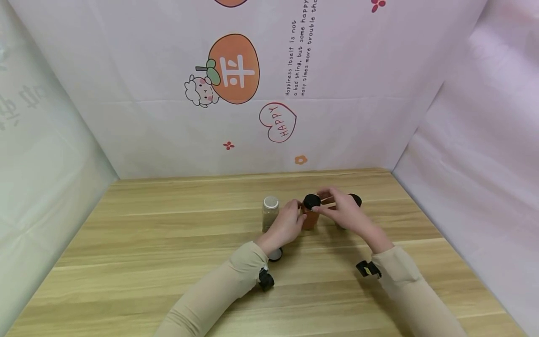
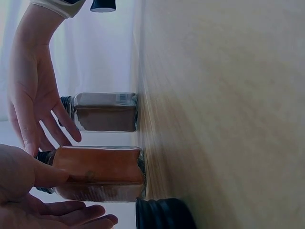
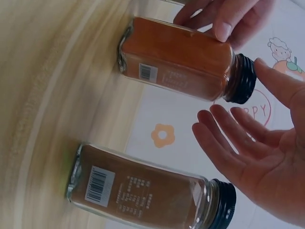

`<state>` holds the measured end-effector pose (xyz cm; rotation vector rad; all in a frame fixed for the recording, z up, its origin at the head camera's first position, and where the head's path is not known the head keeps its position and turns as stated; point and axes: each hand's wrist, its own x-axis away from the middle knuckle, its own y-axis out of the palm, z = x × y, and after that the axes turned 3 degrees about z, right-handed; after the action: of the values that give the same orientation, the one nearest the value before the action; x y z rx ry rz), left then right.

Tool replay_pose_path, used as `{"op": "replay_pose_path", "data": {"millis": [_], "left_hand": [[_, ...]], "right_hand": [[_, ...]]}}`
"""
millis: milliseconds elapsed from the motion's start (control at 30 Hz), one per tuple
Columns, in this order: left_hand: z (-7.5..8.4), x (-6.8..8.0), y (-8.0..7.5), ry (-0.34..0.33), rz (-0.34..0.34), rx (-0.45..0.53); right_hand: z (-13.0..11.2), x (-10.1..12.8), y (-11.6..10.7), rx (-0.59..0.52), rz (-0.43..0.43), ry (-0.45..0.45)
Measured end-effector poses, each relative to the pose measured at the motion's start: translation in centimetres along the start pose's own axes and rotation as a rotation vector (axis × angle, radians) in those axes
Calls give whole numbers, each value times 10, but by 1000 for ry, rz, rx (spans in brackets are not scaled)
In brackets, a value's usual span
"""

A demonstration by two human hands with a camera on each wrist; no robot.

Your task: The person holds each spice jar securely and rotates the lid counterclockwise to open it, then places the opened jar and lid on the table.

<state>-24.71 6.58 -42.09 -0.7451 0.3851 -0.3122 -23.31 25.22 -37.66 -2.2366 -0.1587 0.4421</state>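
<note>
Looking down from the head view, three spice jars stand in a row at the middle of the wooden table [image 1: 168, 243]: a pale jar with a light cap [image 1: 270, 213] on the left, an orange jar [image 1: 310, 213] in the centre, and a dark brown jar [image 1: 355, 201] on the right, mostly behind the right hand [image 1: 343, 210]. The left hand [image 1: 286, 224] steadies the orange jar's side, while the right hand's fingers reach to its black cap. A loose black cap [image 1: 275, 254] lies on the table below the left wrist.

From the left wrist view, turned sideways, the orange jar [image 2: 97, 171] sits low in the frame with the left thumb [image 2: 47, 175] pressed on its glass; the dark brown jar [image 2: 105, 112] stands above it, and the right hand [image 2: 33, 100] is spread with straight fingers, gripping nothing.

From the right wrist view, the left hand's fingertips [image 3: 224, 31] curl over the orange jar [image 3: 176, 59] at the top, and the right hand [image 3: 267, 157] is loose and open just beside the cap [image 3: 240, 78]. The dark brown jar [image 3: 143, 195] fills the bottom.

The step in hand seems to be working this cap; the next move would call for the right fingers to close round it while the left holds firm.
</note>
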Motion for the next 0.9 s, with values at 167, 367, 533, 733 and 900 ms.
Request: {"op": "replay_pose_path", "data": {"millis": [167, 367, 533, 733, 900], "left_hand": [[0, 0, 0, 0, -1, -6], [0, 0, 0, 5, 0, -2], [0, 0, 0, 12, 4, -2], [0, 0, 0, 12, 2, -9], [0, 0, 0, 10, -2, -17]], "right_hand": [[0, 0, 4, 4, 27, 21], [1, -1, 5, 17, 46, 24], [2, -2, 4, 19, 46, 9], [4, -3, 2, 16, 19, -15], [5, -4, 0, 18, -7, -36]]}}
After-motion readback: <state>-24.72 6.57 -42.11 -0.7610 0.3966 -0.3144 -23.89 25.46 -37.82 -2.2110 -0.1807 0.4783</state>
